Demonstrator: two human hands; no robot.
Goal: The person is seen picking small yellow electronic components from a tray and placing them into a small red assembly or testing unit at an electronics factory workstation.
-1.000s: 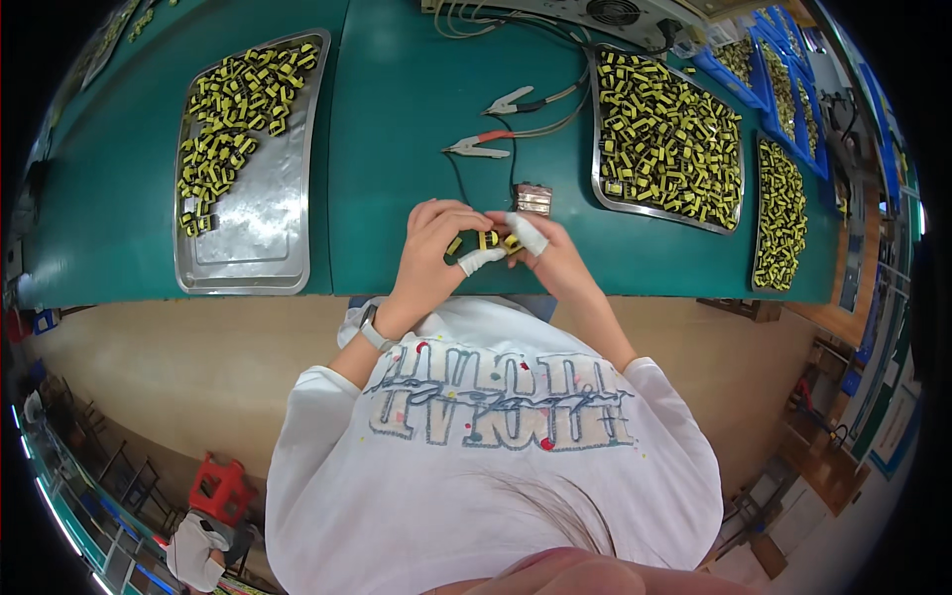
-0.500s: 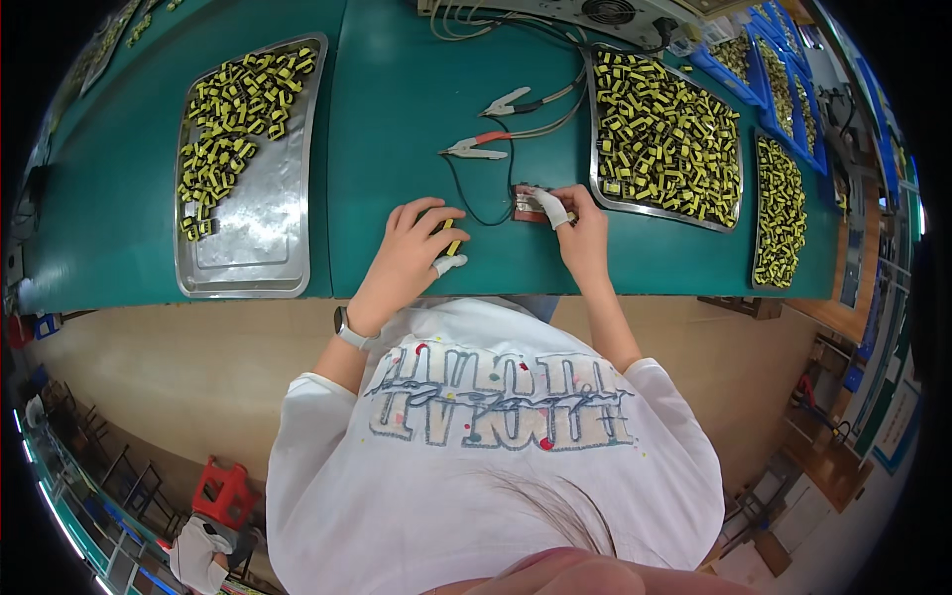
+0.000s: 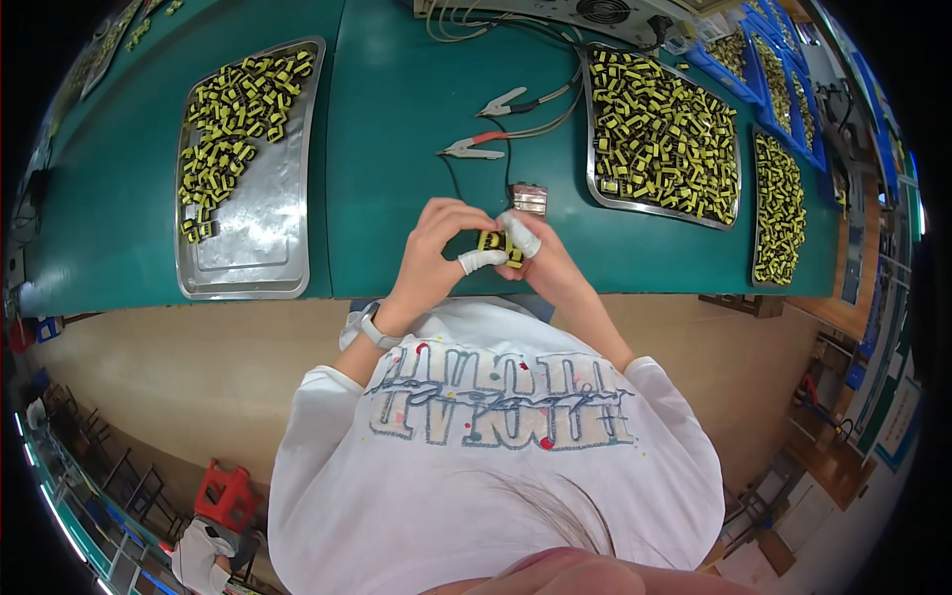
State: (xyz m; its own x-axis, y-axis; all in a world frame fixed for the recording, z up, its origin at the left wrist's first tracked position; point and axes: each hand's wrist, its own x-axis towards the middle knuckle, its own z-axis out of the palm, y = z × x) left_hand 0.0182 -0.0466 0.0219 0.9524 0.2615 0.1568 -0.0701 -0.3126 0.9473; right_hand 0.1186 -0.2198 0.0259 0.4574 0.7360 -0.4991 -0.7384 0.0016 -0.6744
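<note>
My left hand and my right hand meet just in front of the table's near edge side, fingertips nearly touching. Between the left thumb and fingers is a small yellow-and-black transformer. Another yellow-and-black transformer shows under my right fingers, partly hidden by them. White finger covers wrap my left thumb and a right finger. Just beyond the hands lies a small reddish-brown block with metal contacts, a black lead running to it.
Two clip leads, one grey clip and one red-and-white clip, run to a bench instrument. A half-filled metal tray stands left; a full tray and a narrower tray stand right, near blue bins.
My right hand has left the metal-contact block and come toward me, a transformer in its fingers. My left hand has moved right to meet it, bringing its own transformer.
</note>
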